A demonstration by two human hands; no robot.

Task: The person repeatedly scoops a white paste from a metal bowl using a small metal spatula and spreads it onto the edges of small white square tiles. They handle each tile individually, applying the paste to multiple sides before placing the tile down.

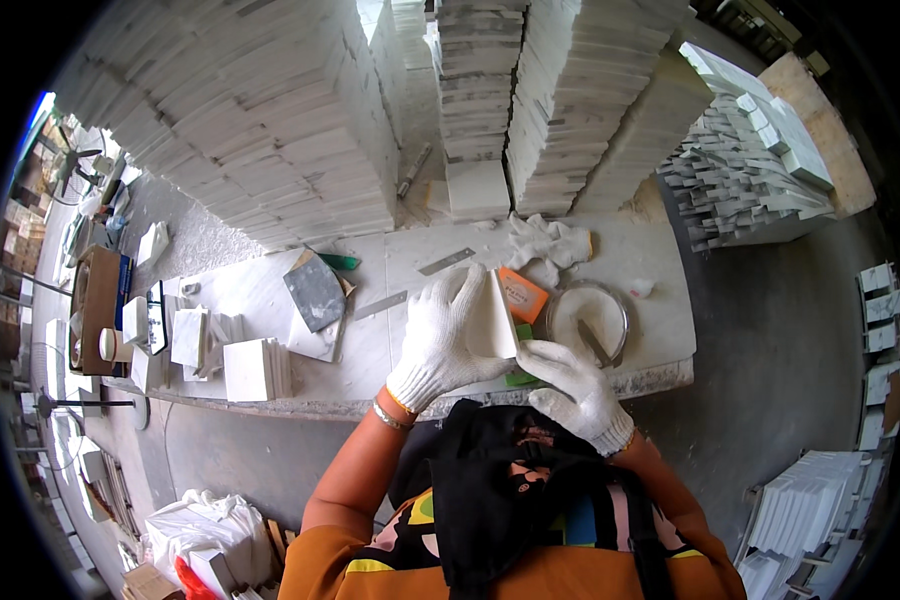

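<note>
Both hands wear white knit gloves. My left hand [432,345] grips a white stone tile [493,318], thumb on the near side and fingers at the far edge. The tile stands tilted over the worktable. At its near right corner, the fingertips of my right hand [578,395] touch the edge, fingers stretched and thumb apart. Just beyond lies an orange box [522,296], with a green block [521,378] partly hidden under the hands. To the right, a clear round bowl [622,318] contains white paste or powder and a putty knife [596,342].
Tall stacks of white tiles [260,130] wall off the table's far side. Loose gloves [550,245], two metal rulers [447,262] and a dark grey tile [315,292] lie on the marble tabletop [360,345]. Small tile stacks [253,370] stand at left.
</note>
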